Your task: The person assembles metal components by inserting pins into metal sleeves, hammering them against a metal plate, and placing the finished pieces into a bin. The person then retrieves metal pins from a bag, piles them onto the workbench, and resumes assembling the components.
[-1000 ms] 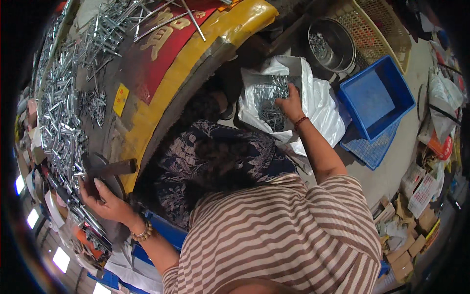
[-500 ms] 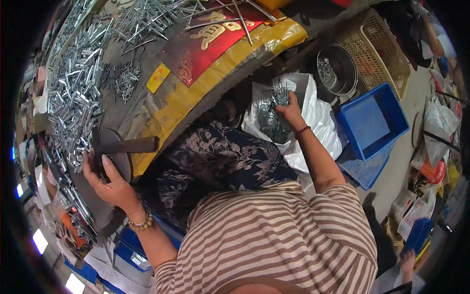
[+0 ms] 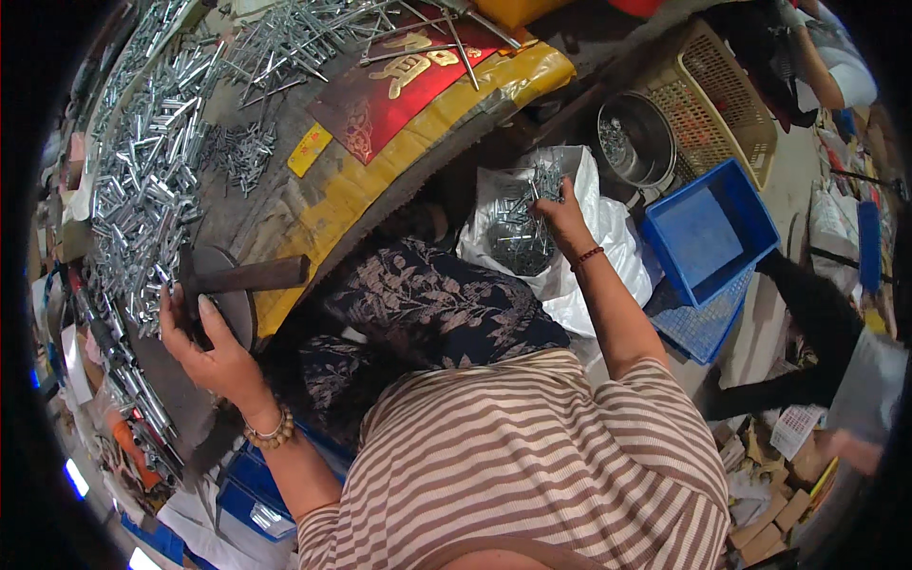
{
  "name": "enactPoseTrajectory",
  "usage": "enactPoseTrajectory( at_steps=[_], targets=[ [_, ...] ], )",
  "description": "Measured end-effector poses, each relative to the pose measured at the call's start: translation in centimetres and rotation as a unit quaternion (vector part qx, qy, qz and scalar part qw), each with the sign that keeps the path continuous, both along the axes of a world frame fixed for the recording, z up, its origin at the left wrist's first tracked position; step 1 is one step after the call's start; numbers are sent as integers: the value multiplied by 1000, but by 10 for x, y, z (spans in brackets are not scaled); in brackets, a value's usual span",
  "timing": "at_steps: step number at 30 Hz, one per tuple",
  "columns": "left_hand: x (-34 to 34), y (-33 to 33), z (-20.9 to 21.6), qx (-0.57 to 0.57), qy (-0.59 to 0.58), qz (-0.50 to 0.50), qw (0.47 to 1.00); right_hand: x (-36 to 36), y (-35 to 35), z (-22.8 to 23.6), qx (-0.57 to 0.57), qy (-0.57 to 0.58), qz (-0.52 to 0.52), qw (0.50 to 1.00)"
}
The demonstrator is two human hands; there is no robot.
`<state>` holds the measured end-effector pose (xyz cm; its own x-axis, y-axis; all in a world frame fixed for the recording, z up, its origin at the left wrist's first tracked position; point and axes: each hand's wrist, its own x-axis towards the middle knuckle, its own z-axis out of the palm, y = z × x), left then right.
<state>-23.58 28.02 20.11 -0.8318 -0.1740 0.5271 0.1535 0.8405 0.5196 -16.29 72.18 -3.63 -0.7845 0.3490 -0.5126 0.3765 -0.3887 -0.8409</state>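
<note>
Metalwork: slim silver metal rods bunch at the mouth of a crinkled white plastic bag.
Right grip: right hand, thumb and fingers clamped on that bunch.
Left grip: left hand, thumb and fingers apart, beside a dark hammer-shaped tool; contact cannot be told.
Bench edge: curved, wrapped in scuffed yellow tape; dark gap between it and bag.
Containers: bag holds more rods; round steel pot holds small silver pieces; blue rectangular plastic bin overlaps a blue plastic grid.
</note>
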Motion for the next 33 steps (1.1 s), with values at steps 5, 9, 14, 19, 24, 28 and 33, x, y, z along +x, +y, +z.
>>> enactPoseTrajectory(
  at_steps=[5,9,14,19,24,28,33],
  targets=[
    [0,-1,-1,11,1,-1,1000,-6,-6,60,-47,-5,-15,999],
    [-4,2,-2,8,10,-4,1000,-1,4,98,-41,-6,-5,999],
    [-9,-13,-11,-22,10,13,1000,14,23,108,12,28,9,999],
    [-7,-24,-16,-70,12,22,997,22,16,187,-46,32,-33,998],
    [-14,-22,-18,-95,15,19,995,32,27,224,-47,64,-23,997],
    [-15,-29,-15,-80,7,13,997,21,28,247,-26,70,4,997],
    [-9,-27,-17,-51,29,16,998,16,4,312,27,64,27,997]
  ],
)
